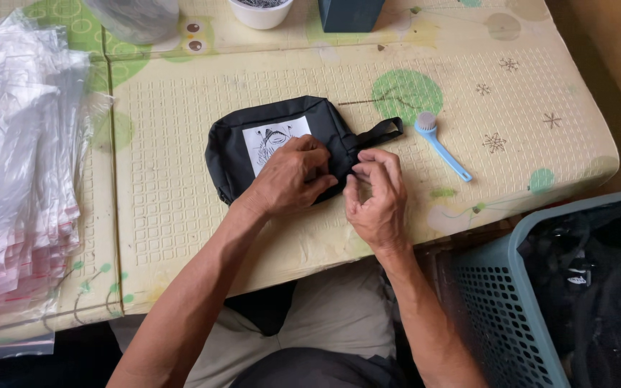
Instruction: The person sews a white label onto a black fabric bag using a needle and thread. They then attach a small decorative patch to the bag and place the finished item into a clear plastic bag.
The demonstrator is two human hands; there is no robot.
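Fabric, soft and black, makes up the small pouch (282,147) lying flat on the cream embossed mat (253,237), with a white printed patch on its face and a strap loop sticking out at its right end. The left hand (290,178) lies palm down over the pouch's lower right part, fingers curled and pressing the cloth. The right hand (379,201), wrist bent upward, curls just right of the pouch, fingertips pinching at its edge. Right of the pouch lies a slim blue brush (441,146) with a round white head. Left of the pouch, clear plastic bags (16,165) form a glossy stack. Lower right of the pouch stands a teal perforated basket (501,302).
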